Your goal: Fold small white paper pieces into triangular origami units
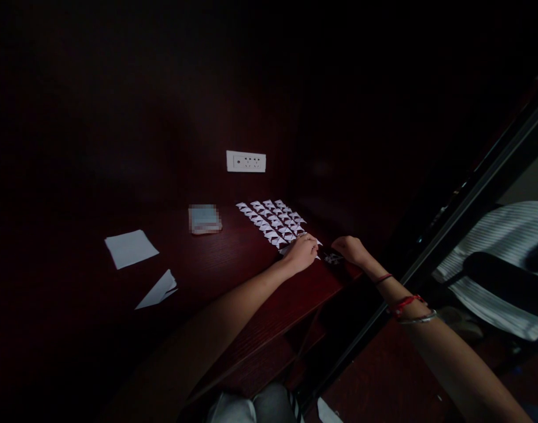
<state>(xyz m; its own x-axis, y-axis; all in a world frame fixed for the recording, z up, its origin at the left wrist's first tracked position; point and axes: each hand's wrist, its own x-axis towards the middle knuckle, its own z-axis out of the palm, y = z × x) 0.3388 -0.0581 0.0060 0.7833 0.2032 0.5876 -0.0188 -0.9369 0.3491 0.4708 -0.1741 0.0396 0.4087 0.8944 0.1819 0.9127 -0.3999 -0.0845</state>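
Several rows of small folded white paper pieces (275,223) lie on the dark red desk (234,288). My left hand (302,252) rests at the near end of these rows, fingers curled, with white paper edges showing beside it. To its right, my right hand (350,249) is held closed above the desk near its right end; its fingertips point down and what they pinch is hidden. Between the two hands sits a small dark, patterned item (333,257), too dim to name.
On the left lie a stack of white paper sheets (131,249) and a folded paper (158,291). A blurred-out block (204,218) stands near the back. A socket panel (246,161) is on the wall. A chair (502,264) stands at the right.
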